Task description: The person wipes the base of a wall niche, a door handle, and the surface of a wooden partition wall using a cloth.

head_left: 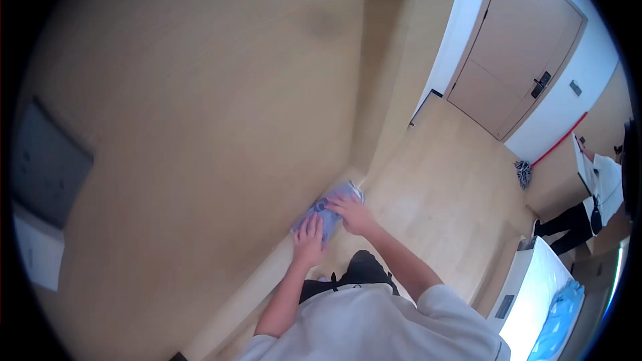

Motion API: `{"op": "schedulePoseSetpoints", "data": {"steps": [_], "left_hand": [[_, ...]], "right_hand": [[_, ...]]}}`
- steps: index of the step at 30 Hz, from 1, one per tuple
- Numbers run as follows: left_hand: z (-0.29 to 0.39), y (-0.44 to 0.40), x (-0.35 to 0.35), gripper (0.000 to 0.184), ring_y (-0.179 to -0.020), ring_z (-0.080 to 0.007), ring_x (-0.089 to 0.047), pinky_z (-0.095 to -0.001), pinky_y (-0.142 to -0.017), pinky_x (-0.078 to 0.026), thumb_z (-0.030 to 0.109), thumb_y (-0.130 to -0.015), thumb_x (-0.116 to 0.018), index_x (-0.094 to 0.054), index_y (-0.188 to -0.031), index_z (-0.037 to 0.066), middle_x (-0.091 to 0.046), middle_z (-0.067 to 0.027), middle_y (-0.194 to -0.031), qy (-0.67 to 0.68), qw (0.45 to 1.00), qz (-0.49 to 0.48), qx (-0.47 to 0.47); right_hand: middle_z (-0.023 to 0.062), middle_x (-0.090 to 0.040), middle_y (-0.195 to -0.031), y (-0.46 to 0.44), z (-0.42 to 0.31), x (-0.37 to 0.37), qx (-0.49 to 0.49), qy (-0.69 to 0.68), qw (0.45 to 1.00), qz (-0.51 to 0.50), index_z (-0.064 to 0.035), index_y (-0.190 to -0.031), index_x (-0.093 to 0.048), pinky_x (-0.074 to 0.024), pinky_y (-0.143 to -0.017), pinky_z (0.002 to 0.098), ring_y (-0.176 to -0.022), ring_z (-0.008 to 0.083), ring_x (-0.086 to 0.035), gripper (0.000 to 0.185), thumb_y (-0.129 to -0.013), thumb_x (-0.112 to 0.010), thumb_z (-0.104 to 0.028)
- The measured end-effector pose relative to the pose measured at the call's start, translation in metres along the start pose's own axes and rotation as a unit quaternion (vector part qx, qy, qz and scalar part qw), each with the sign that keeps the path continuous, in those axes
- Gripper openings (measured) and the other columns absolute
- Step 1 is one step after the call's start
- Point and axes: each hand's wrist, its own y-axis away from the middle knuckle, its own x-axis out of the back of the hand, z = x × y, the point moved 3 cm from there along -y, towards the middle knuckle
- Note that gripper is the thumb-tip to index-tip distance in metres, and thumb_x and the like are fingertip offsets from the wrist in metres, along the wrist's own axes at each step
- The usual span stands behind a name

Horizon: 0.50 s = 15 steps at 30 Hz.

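Observation:
A small bluish-purple bundle [326, 216], soft-looking with darker markings, rests on a narrow pale ledge [267, 274] against the wood-toned panel. I cannot make out whether it is folded cloth or a filled bag. My left hand [309, 241] lies on its near end, fingers stretched out and slightly apart. Toward the far end, my right hand [352, 214] presses on the bundle with spread fingers. The two hands are close together but not touching, and they cover part of the bundle.
A large wooden panel [221, 93] fills the left side. At the back right is a closed door [518, 47]. A red-handled mop [523, 174] leans near a wooden cabinet [556, 172], where another person [605, 190] stands. Blue plastic [560, 317] lies on a white surface [528, 294].

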Motion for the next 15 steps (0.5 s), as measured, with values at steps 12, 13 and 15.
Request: {"op": "schedulePoseSetpoints", "data": {"steps": [12,13,15], "left_hand": [[0.113,-0.098,0.054,0.104,-0.152,-0.0371,-0.027,-0.0566,-0.118,-0.028,0.042,-0.081,-0.079,-0.024,-0.165,0.014,-0.021,-0.009,-0.172,-0.014,0.996,-0.082,0.036],[0.119,-0.107,0.051,0.105,-0.152,-0.0377,-0.025,-0.0573,-0.119,-0.027,0.042,-0.081,-0.079,-0.023,-0.165,0.014,-0.021,-0.0093,-0.172,-0.018,0.996,-0.078,0.042],[0.125,-0.122,0.048,0.105,-0.153,-0.0379,-0.024,-0.0579,-0.12,-0.025,0.043,-0.081,-0.079,-0.023,-0.166,0.014,-0.021,-0.0096,-0.171,-0.022,0.996,-0.074,0.053]], "right_hand": [[0.0199,-0.062,-0.134,0.041,0.144,0.012,-0.327,-0.615,0.688,0.204,0.0,-0.148,-0.039,-0.0521,-0.102,0.0391,-0.119,0.0297,-0.064,0.082,-0.089,-0.084,-0.037],[0.0196,-0.062,-0.132,0.038,0.148,0.021,-0.357,-0.593,0.697,0.185,0.0003,-0.147,-0.039,-0.0524,-0.1,0.0383,-0.118,0.0285,-0.064,0.083,-0.089,-0.085,-0.038],[0.019,-0.063,-0.129,0.035,0.149,0.037,-0.412,-0.544,0.716,0.147,0.001,-0.145,-0.04,-0.053,-0.098,0.0367,-0.116,0.026,-0.064,0.084,-0.088,-0.085,-0.04]]}}
